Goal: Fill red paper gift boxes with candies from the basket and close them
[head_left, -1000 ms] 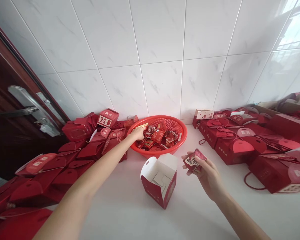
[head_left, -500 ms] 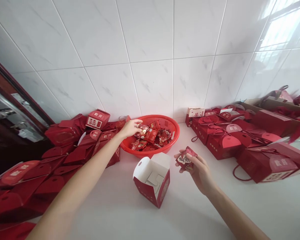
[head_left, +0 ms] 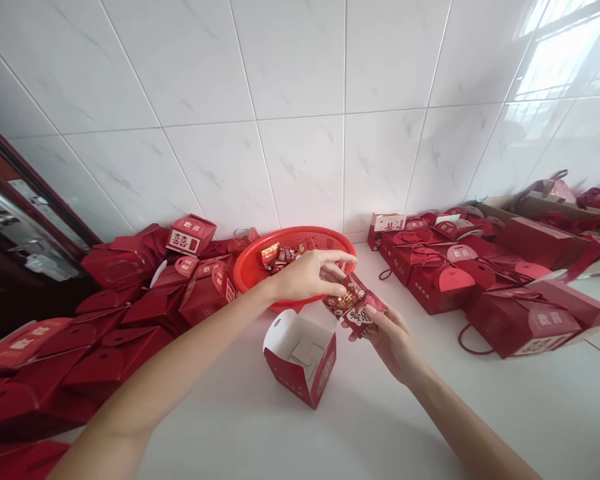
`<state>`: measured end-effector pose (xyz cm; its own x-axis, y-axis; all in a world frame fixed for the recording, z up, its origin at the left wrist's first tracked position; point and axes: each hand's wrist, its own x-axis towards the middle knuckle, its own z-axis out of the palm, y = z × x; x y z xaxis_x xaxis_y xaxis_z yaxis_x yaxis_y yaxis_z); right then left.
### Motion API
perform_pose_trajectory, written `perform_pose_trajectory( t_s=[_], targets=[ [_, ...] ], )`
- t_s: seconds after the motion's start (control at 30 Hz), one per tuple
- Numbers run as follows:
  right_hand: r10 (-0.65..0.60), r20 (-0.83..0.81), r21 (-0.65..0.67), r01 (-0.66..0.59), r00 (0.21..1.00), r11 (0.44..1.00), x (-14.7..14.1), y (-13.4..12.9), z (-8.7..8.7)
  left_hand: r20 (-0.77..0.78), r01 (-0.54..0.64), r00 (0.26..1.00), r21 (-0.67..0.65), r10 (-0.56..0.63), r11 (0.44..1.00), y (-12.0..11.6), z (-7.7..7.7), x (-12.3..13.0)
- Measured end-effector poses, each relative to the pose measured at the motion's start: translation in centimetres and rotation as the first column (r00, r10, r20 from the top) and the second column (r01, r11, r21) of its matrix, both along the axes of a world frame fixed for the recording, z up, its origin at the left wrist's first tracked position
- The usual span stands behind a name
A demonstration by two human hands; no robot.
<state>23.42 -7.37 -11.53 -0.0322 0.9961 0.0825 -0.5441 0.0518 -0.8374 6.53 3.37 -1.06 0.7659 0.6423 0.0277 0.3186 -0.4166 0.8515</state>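
Observation:
My right hand (head_left: pixel 393 340) is closed on small red snack packets (head_left: pixel 360 317) with gold and white lettering, its thumb across the front one. Just above them hovers my left hand (head_left: pixel 315 275), fingers apart, index finger stretched out; its thumb is right by the upper packet (head_left: pixel 347 297). Behind the left hand, the red plastic basket (head_left: pixel 245 270) holds more wrapped packets (head_left: pixel 283 255), partly covered by that hand. Nearer me stands an open red gift box (head_left: pixel 300 373), its white inside showing and no packets visible in it.
Closed red gift boxes (head_left: pixel 145 310) crowd the left side of the white tabletop (head_left: pixel 380 427). More boxes with cord handles (head_left: pixel 440 287) stand on the right. A tiled wall (head_left: pixel 305 173) runs along the back, and a dark door frame (head_left: pixel 35 193) is at the far left.
My left hand has come out of the basket and over to my right hand. Another packet now shows beside the one my right hand held. The open box stays put.

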Motion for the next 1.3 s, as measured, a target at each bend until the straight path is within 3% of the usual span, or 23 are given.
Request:
perform_pose_trajectory(
  t_s=[0.1, 0.23, 0.33, 0.47, 0.63, 0.87, 1.07, 1.2, 1.3],
  targets=[
    [0.001, -0.007, 0.007, -0.001, 1.000, 1.000, 0.1, 0.1, 0.0, -0.010, 0.033, 0.999, 0.009, -0.033, 0.999, -0.6, -0.5, 1.1],
    [-0.057, -0.055, -0.012, 0.057, 0.997, 0.998, 0.3, 0.4, 0.0, 0.008, -0.028, 1.000, 0.068, 0.028, 0.997, -1.0, -1.0, 1.8],
    [-0.104, -0.094, -0.022, 0.103, 0.990, 0.994, 0.4, 0.5, 0.1, -0.014, -0.066, 0.997, 0.166, 0.069, 0.984, -1.2, -1.3, 1.7],
    [-0.099, -0.095, -0.038, 0.096, 0.991, 0.995, 0.5, 0.4, 0.2, -0.065, -0.012, 0.998, 0.176, 0.024, 0.984, -1.4, -1.6, 1.2],
    [-0.099, -0.060, -0.024, 0.098, 0.993, 0.995, 0.7, 0.4, 0.2, -0.036, -0.050, 0.997, 0.249, 0.061, 0.967, -1.0, -1.6, 0.8],
    [-0.087, 0.003, -0.034, 0.087, 0.996, 0.996, 0.7, 0.3, 0.1, -0.043, 0.031, 0.999, 0.083, -0.027, 0.996, -1.1, -1.4, 0.7],
    [-0.114, 0.024, -0.079, 0.116, 0.993, 0.990, 0.7, 0.2, 0.1, 0.041, 0.085, 0.996, -0.007, -0.084, 0.996, -1.8, -1.9, 1.0],
    [-0.156, 0.019, -0.114, 0.157, 0.988, 0.981, 0.9, 0.4, 0.3, 0.014, 0.066, 0.998, 0.024, -0.066, 0.998, -0.2, -1.1, 0.0],
    [-0.227, -0.018, -0.154, 0.222, 0.974, 0.963, 1.1, 0.5, 0.5, -0.096, -0.063, 0.993, 0.085, 0.071, 0.994, 3.1, -0.1, -2.2]
  ],
)
